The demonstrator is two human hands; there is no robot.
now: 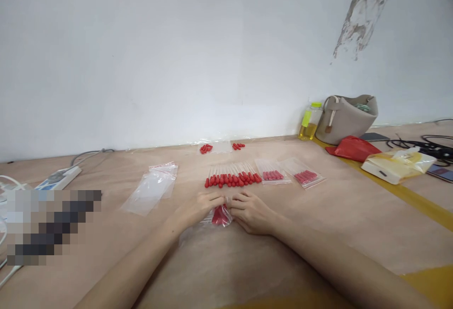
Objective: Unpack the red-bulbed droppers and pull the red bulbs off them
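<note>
Between my hands, low over the table, is a clear plastic bag [221, 216] with red pieces inside. My left hand [203, 207] pinches its upper left edge, fingers closed. My right hand [252, 212] grips the bag's right side with bent fingers. Just beyond lies a row of red-tipped thin white sticks [231, 179], tips toward me. To the right of the row are two zip bags, one holding red pieces [272, 175] and the other holding similar red pieces [306, 177]. My fingers partly hide the bag's top.
Flat empty zip bags [150, 191] lie left. Small red pieces [205, 148] rest by the wall. Back right stand a bottle [308, 122] and a grey bag [347, 120], with a red pouch [354, 148], a tissue pack [392, 165] and black cables. A power strip [60, 179] sits far left.
</note>
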